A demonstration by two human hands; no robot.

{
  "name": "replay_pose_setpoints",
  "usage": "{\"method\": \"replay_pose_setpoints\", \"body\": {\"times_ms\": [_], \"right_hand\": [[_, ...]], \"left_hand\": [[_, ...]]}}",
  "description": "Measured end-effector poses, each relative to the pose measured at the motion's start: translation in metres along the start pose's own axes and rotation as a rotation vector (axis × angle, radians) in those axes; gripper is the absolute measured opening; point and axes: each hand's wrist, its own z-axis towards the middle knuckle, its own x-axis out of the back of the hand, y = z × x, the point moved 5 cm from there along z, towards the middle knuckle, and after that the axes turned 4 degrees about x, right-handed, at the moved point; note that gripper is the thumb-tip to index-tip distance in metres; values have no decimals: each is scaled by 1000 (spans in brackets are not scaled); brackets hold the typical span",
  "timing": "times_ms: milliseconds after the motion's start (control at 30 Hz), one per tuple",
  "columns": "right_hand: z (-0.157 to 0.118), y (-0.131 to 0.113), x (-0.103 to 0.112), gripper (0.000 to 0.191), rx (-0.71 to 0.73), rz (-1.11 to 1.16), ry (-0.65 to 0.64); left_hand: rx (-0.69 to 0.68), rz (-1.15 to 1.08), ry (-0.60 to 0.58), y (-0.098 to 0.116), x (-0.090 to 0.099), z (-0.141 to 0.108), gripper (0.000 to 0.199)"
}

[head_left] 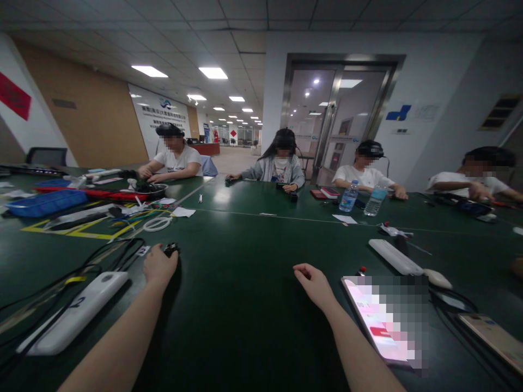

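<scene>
Grasping on the left, loose on the right

With my left hand [160,268] I hold a small black object [172,249] over the green table [237,310], near a white case [77,314] marked 2. My right hand [315,287] is released and half-curled, well apart from that object and just beside a lit phone [373,316].

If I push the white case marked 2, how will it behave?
The white case looks hard-shelled, so probably won't flex. Its smooth surface may slide easily. Lying flat and elongated, it seems unlikely to roll.
</scene>
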Motion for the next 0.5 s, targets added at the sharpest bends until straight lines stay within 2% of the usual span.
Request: {"method": "replay_pose_setpoints", "body": {"times_ms": [500], "right_hand": [[5,9,-3,25,48,12,18]], "left_hand": [[10,4,-25,1,0,-2,54]]}}
